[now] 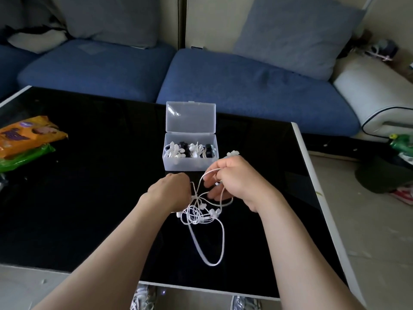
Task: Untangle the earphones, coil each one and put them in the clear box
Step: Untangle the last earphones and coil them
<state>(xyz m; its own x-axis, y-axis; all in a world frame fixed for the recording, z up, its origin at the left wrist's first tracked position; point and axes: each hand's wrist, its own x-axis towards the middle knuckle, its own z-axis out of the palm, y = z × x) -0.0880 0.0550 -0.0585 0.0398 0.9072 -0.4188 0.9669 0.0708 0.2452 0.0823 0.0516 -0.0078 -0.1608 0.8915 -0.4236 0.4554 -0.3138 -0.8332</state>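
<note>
Left hand [172,190] grips the knot of tangled earphones [197,214] at centre frame; right hand [235,179] pinches a raised cord [209,174]. Untangling step, likely; next, draw one strand free.

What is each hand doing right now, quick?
Left hand: pinching the tangled white earphones.
Right hand: gripping a loop of their cable.

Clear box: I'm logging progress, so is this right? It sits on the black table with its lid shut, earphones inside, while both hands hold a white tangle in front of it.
Not quite: the head view shows the clear box with its lid open, standing upright behind it. The rest holds: black table, earphones inside, left hand and right hand holding the white tangle in front.
</note>
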